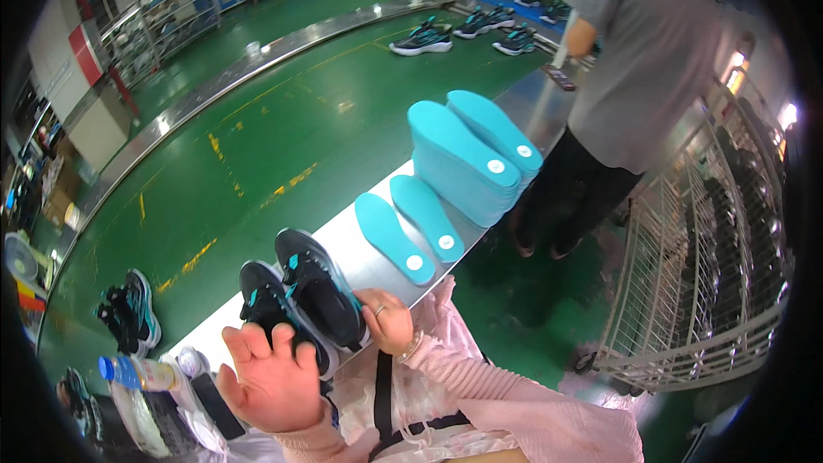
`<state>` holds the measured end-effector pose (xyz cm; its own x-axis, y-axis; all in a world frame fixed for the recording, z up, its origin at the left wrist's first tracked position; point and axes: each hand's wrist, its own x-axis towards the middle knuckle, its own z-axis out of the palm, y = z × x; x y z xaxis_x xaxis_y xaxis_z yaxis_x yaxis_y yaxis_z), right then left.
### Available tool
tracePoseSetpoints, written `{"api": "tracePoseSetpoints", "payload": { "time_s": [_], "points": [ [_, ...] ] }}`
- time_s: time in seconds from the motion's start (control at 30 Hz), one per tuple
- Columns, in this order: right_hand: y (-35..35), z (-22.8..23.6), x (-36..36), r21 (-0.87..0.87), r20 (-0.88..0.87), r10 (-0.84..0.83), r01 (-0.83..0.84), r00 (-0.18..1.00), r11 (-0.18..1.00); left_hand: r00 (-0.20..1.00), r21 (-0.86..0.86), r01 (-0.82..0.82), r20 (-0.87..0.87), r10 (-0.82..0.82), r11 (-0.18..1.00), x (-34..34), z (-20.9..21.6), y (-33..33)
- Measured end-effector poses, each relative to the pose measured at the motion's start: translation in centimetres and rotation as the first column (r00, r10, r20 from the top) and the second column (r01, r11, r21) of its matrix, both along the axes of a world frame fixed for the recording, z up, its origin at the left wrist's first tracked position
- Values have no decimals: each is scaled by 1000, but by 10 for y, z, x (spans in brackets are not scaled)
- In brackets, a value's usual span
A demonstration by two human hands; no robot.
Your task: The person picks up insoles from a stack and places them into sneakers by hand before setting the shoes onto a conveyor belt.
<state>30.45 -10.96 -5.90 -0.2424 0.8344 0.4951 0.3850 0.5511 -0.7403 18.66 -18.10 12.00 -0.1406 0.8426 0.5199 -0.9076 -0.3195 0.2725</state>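
Two black sneakers with teal accents stand side by side on the white bench: the left sneaker (262, 296) and the right sneaker (319, 291), heels toward me. My left hand (273, 381) is raised in front of the left sneaker's heel, palm up, fingers spread, holding nothing. At the right sneaker's heel side, my right hand (388, 320) has its fingers curled against the shoe's edge. Just beyond it lie two single teal insoles, one (393, 236) nearer the shoes and another (426, 216) beside it. Each bears a round white sticker.
Two tall stacks of teal insoles (463, 159) stand farther along the bench (347, 227). A blue-capped bottle (137, 373) is at the left. More sneakers (422, 38) sit on the green conveyor. A person in grey (639, 60) stands right, near a wire rack (686, 291).
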Motion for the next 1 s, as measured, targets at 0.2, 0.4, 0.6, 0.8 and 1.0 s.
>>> {"api": "tracePoseSetpoints", "payload": {
  "time_s": [0.2, 0.4, 0.6, 0.8, 1.0],
  "points": [
    [6, 13, 4, 24, -49, 35, -34, 998, 999, -300, 304, -779, -949, 99, 548, -29, -38, -17],
    [3, 6, -1, 42, 5, 14, -14, 1000, 999, -677, 297, -446, -729, -101, 845, -19, -49, -3],
    [19, 20, 26, 17, 11, -47, 47, 999, 999, -681, 283, -451, -723, -121, 846, -14, -67, 21],
    [63, 50, 53, 143, 238, -373, 347, 897, 927, -635, 309, -539, -760, -138, 783, -10, -68, 25],
    [108, 41, 63, 129, 482, -429, 422, 764, 897, -602, 318, -552, -792, -104, 771, -14, -72, 27]
  ]
}}
